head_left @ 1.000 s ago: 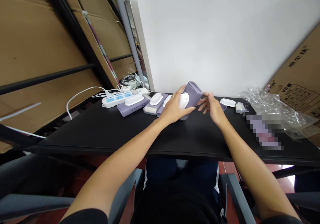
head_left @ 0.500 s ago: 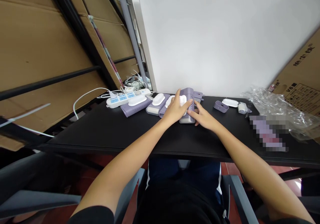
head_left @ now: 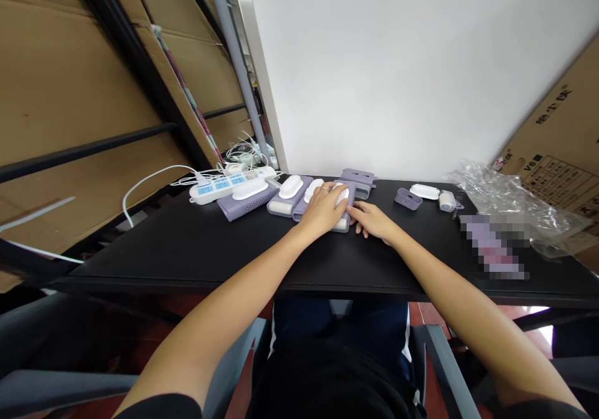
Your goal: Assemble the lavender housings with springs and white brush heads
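Note:
My left hand (head_left: 322, 210) lies over a purple case (head_left: 352, 192) on the black table, its fingers bent across the white oval brush (head_left: 344, 192) on top. At the case's right edge, my right hand (head_left: 372, 219) has its thumb and forefinger against the side, with the other fingers curled below. Part of the case is hidden under my left hand. Close by on the left are similar purple pieces with white oval brushes, including one brush (head_left: 291, 186) on a case with a pale end. Behind the held case lies a flat purple part (head_left: 359, 177).
A white power strip (head_left: 229, 185) with cables lies at the back left. On the right are a purple oval shell (head_left: 408, 199), a white oval piece (head_left: 425, 191), a small white-and-purple part (head_left: 447, 201) and crumpled clear plastic (head_left: 510, 194). A large cardboard box (head_left: 561, 151) leans there.
The purple case under my hands was tilted up and now lies lower, flat on the table. My left fingers have come down over its top, and my right hand stays at its right edge.

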Action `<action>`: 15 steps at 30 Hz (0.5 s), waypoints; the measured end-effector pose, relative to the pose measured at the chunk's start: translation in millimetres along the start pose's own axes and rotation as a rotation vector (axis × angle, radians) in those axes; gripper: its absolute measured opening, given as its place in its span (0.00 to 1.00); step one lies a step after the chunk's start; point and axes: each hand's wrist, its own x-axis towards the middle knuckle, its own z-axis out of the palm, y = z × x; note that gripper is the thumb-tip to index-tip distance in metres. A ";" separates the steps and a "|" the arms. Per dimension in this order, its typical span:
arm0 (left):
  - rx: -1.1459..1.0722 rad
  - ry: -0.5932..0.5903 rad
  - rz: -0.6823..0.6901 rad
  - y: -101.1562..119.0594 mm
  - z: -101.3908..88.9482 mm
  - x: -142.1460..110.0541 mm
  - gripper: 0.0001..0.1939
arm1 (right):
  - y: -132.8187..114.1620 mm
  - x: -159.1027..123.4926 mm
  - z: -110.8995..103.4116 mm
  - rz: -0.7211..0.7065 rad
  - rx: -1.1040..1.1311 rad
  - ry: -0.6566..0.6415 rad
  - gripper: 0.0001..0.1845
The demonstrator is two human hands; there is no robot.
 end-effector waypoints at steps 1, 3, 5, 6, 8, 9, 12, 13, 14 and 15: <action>0.011 0.004 0.008 -0.6 0.4 0.4 0.24 | 1.7 1.2 -1.1 -0.007 -0.066 0.009 0.17; 0.032 0.000 0.024 -0.6 0.9 0.8 0.23 | 4.0 2.0 -4.2 -0.043 -0.230 0.045 0.19; 0.050 -0.007 0.044 0.6 0.9 0.6 0.22 | 4.2 0.6 -8.0 -0.110 -0.415 0.105 0.20; 0.057 -0.008 0.059 1.3 0.8 0.5 0.21 | 3.4 -0.6 -10.3 -0.145 -0.501 0.137 0.20; 0.070 -0.015 0.107 2.7 0.3 0.6 0.20 | 0.1 -2.8 -17.3 -0.198 -0.632 0.191 0.17; 0.078 -0.026 0.139 3.1 -0.1 0.8 0.20 | -1.9 -3.4 -22.6 -0.209 -0.672 0.224 0.16; 0.113 -0.084 0.209 3.8 -1.5 2.3 0.20 | -6.2 -2.3 -50.4 -0.193 -0.720 0.421 0.17; 0.125 -0.096 0.212 4.0 -1.8 2.9 0.20 | -5.8 -1.2 -63.7 -0.176 -0.735 0.516 0.18; 0.134 -0.098 0.205 4.4 -2.1 3.3 0.19 | -4.1 0.0 -78.4 -0.165 -0.758 0.596 0.20; 0.140 -0.093 0.193 5.0 -2.3 3.6 0.19 | -1.1 1.1 -94.0 -0.150 -0.796 0.674 0.20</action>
